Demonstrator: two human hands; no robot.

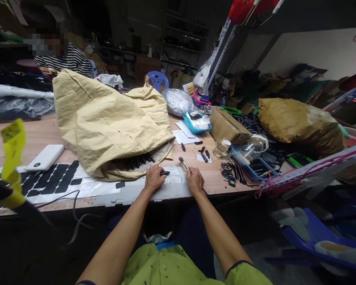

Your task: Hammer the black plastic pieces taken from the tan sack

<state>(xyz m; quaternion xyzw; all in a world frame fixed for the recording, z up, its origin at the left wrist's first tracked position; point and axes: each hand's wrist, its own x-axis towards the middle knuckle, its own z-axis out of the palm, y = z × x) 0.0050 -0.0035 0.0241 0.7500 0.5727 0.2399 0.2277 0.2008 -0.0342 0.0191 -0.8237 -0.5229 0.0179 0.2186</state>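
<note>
At the table's front edge, my left hand [154, 178] is closed on a small black elongated piece [165, 173], whose end sticks out to the right of the fingers. It rests over a grey-white board [175, 184] lying on the table. Just right of it, my right hand [195, 180] is wrapped round a slim tool that looks like a small hammer [182, 161]; its rounded head points up and left, and most of its handle is hidden by the hand. Beyond my left hand, a large beige sack [112, 122] lies with its mouth towards me, showing black elongated pieces [139, 160] inside.
Black pieces [204, 157] lie scattered ahead on the right, near a lidded jar [222, 147], a blue basket [256, 166] and a cardboard box [228, 124]. At left are a white power bank [45, 157] and black patches on sheets. A person in stripes [68, 59] sits across.
</note>
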